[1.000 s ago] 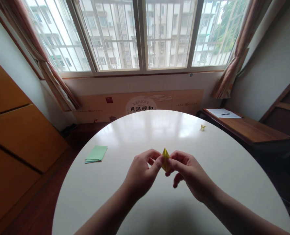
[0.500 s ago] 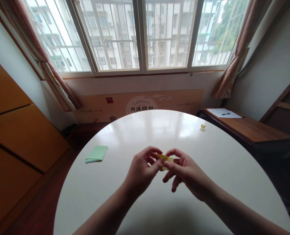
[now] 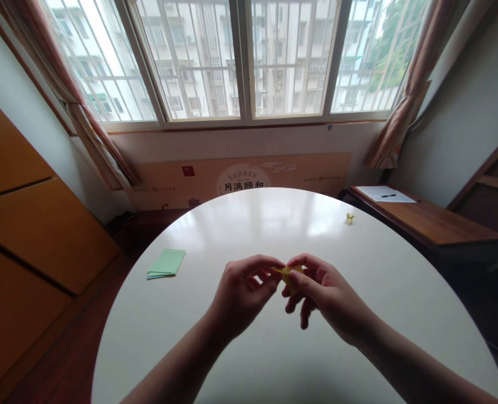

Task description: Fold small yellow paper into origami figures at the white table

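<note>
Above the round white table (image 3: 215, 348), my left hand (image 3: 242, 294) and my right hand (image 3: 327, 294) meet at a small folded yellow paper piece (image 3: 289, 272). Both pinch it between thumb and fingertips, so most of the paper is hidden. It lies tilted nearly flat between the hands. My other right fingers curl below it.
A thin stack of green paper sheets (image 3: 166, 263) lies at the table's left edge. A tiny yellow folded figure (image 3: 349, 217) stands at the far right of the table. A wooden side desk (image 3: 429, 221) to the right carries a white sheet and a pen (image 3: 386, 195).
The yellow paper stood upright as a pointed shape a second ago; it has been turned and tipped down. Both hands have closed in tighter around it and risen slightly.
</note>
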Motion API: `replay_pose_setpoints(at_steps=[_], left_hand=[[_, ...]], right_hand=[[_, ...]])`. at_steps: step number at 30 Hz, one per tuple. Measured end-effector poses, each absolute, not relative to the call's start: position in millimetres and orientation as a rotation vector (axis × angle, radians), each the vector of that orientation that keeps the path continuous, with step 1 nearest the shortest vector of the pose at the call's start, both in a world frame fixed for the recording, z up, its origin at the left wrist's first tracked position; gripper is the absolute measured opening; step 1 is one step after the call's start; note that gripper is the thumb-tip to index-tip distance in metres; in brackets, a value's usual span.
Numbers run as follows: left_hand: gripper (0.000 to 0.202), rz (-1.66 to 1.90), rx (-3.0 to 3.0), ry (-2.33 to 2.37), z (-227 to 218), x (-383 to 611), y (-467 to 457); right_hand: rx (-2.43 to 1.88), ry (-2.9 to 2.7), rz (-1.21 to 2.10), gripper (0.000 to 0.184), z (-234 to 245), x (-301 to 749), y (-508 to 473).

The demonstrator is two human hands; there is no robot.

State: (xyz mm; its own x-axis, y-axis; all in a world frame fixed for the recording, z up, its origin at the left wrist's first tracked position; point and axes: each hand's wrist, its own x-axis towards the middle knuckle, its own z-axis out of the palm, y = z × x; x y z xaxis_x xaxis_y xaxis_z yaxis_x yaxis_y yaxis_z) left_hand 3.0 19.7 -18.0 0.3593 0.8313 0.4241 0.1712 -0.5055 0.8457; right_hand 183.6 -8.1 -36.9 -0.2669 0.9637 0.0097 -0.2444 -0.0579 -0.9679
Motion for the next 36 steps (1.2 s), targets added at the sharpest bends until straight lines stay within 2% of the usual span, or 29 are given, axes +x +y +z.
replay_pose_setpoints(at_steps=[12, 18, 26, 36], left_hand=[[0.005, 1.071, 1.909, 0.873, -10, 0, 19], [0.009, 1.066, 1.901, 0.901, -9, -2, 20], [0.041, 0.85, 1.882, 0.99, -17, 1, 19], [0.031, 0.88, 1.919, 0.953, -17, 6, 15]], right_hand=[[-0.891, -1.208, 1.502, 0.029, -32, 181, -10], [-0.868, -1.201, 1.501, 0.026, -35, 181, -11], [-0.855, -1.216, 1.363, 0.026, -38, 179, -14], [-0.866, -1.189, 1.4, 0.028, -34, 175, -16]])
